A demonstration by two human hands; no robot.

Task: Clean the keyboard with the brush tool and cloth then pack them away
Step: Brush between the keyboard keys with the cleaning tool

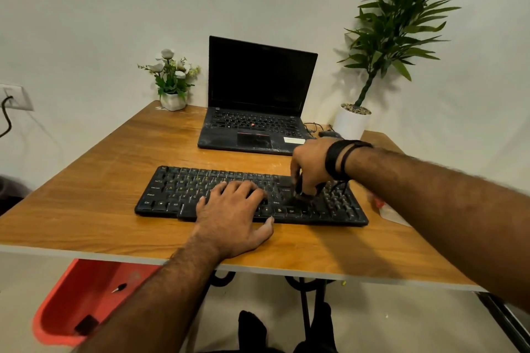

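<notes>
A black keyboard (177,192) lies across the middle of the wooden table (86,209). My left hand (232,212) rests flat on its middle keys, fingers spread, thumb at the front edge. My right hand (308,166) hovers over the keyboard's right part, its fingers curled down around a small dark brush tool (302,193) whose tip touches the keys. A pale cloth or packet with a red part (384,209) lies at the table's right, partly hidden by my right forearm.
An open black laptop (258,112) stands behind the keyboard. A small flower pot (173,100) is at the back left, a tall plant in a white pot (351,122) at the back right. A red bin (80,304) sits on the floor under the table's left front.
</notes>
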